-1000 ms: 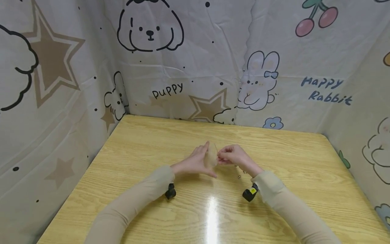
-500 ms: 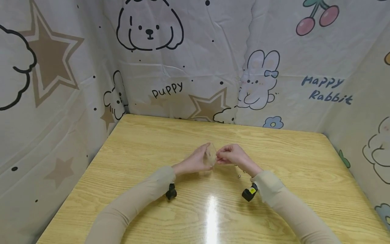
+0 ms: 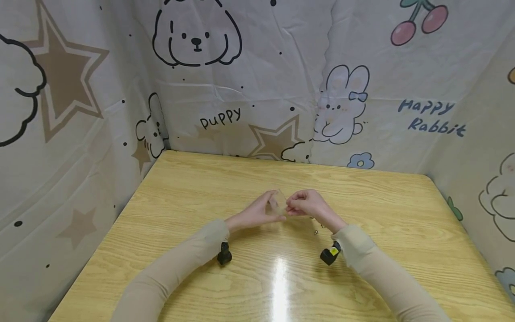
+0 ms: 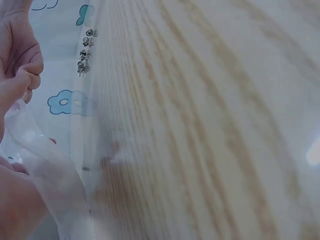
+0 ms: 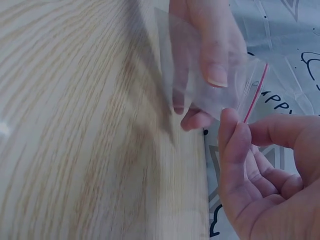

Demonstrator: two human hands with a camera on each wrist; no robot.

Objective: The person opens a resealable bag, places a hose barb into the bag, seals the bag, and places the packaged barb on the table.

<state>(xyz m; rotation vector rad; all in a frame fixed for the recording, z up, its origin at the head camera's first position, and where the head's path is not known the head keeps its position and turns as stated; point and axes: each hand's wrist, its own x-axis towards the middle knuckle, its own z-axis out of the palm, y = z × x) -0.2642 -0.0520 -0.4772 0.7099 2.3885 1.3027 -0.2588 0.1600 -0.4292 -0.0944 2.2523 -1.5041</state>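
Between the two hands hangs a clear plastic zip bag (image 5: 252,85) with a red strip along its mouth. My right hand (image 3: 309,205) pinches a corner of the bag near that strip, thumb against forefinger. My left hand (image 3: 254,213) is around the bag from the other side, its thumb and fingers spread apart in a wide C. In the right wrist view its fingers show through the clear film. Several small shiny metal pieces (image 4: 86,50) lie in a row on the table, close under the right wrist in the head view.
The light wood-grain table (image 3: 193,286) bears a bright glare streak near its front. A printed cloth (image 3: 257,80) hangs behind it and along both sides. Black cameras are strapped at the left wrist (image 3: 224,255) and right wrist (image 3: 330,254).
My left hand's thumb and fingers drew nearer together around the bag, then parted slightly. The right hand keeps its pinch almost in place, and the metal pieces lie unmoved.
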